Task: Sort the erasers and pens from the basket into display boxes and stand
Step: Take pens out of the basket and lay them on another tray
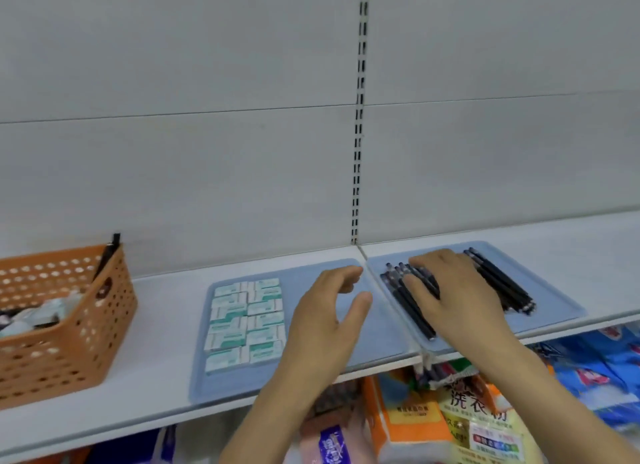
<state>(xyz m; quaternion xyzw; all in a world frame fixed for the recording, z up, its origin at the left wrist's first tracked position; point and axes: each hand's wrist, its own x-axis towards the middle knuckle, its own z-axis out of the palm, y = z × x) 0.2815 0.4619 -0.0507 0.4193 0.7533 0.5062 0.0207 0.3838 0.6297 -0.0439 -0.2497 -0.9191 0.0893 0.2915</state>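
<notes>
We see a long white shelf with a grey wall behind it. A strip with dark slots runs up the wall.

Under the shelf sit bright packs. The shelf and our arms hide most of each pack, so we cannot tell what they all are.

On the left stands an orange basket. The picture edge cuts off its left side. Inside it we make out pale, blurry things and some dark ones, but not clearly. One black pen leans up out of its back corner.

In the middle lies a blue tray. On its left half are rows of white and green erasers, packed side by side. Our left hand hovers over the right half of this tray. Its fingers are loose and a little bent, and it holds nothing.

Just beside it, on the right, lies a second blue tray with a bunch of black pens lying flat. Our right hand rests on top of them with its fingers spread, pressing down. It covers the middle of the bunch, so we cannot count the pens.
</notes>
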